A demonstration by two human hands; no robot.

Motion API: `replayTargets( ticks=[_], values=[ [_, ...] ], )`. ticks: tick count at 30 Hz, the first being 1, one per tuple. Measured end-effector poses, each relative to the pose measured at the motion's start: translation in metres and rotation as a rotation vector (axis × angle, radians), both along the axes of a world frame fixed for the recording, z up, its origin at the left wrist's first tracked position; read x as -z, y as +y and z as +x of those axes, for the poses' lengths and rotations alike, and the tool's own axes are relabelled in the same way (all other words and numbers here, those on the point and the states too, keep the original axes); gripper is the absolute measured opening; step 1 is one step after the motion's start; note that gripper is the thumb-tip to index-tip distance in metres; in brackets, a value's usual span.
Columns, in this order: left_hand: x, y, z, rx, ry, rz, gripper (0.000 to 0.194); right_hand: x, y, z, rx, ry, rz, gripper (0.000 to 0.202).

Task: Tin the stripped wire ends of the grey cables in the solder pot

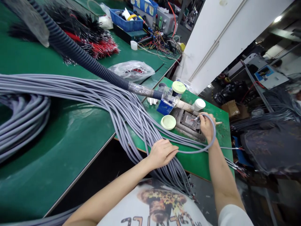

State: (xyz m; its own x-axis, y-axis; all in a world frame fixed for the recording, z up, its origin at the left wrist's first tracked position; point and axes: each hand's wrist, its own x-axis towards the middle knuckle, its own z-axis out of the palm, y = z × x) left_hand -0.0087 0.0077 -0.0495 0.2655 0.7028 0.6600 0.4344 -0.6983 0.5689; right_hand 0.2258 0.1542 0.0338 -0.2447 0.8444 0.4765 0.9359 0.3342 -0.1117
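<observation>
My right hand (207, 127) is closed in a pinch on the end of a grey cable (199, 151). Thin stripped wires at that end reach over the shiny silver surface of a solder pot (191, 121). From there the cable loops round the right wrist and back to my left hand (162, 153), whose fingers are closed on it. Under and beside the left hand runs a thick bundle of grey cables (131, 108). Several loose cable ends with coloured wires (241, 171) stick out past the right edge of the small green table (221, 119).
A ribbed hose (94, 64) slants down to the pot. Around it stand a cream lid (168, 122), a white jar (199, 104), a yellow-lidded jar (178, 88) and a blue box (165, 106). Farther back are a plastic bag (133, 70), black and red wires (101, 47) and a blue bin (127, 23).
</observation>
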Motion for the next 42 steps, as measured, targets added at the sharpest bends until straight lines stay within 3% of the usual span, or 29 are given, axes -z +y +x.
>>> replayTargets(
  ticks=[14,18,22,25,27,31,34,37,42],
  values=[
    [-0.003,0.0,0.0,-0.008,-0.015,0.022,0.013,0.016,0.01,0.001,0.003,-0.117,-0.007,0.025],
    [-0.001,0.0,0.001,-0.006,-0.008,0.008,0.015,0.009,0.005,-0.001,-0.001,-0.082,-0.005,0.023],
    [0.001,0.0,0.001,-0.008,-0.004,-0.012,0.016,-0.02,-0.03,-0.01,-0.072,0.058,0.039,0.02],
    [-0.004,0.0,0.0,0.032,-0.06,-0.062,0.016,-0.042,-0.074,-0.024,-0.217,0.176,0.05,0.02],
    [-0.013,-0.001,0.0,0.092,-0.189,-0.177,0.02,-0.047,-0.103,-0.034,-0.349,0.226,0.078,0.026],
    [-0.035,-0.008,0.004,0.291,-0.609,-0.615,0.043,-0.04,-0.147,-0.045,-0.674,0.051,0.098,0.045],
    [-0.045,-0.016,0.008,0.42,-0.827,-0.874,0.05,-0.034,-0.166,-0.046,-0.762,-0.106,0.057,0.04],
    [-0.048,-0.024,0.009,0.457,-0.909,-0.976,0.047,-0.033,-0.18,-0.043,-0.779,-0.158,0.03,0.036],
    [-0.046,-0.032,0.005,0.45,-0.877,-0.997,0.04,-0.029,-0.192,-0.037,-0.792,-0.181,0.001,0.038]
  ],
)
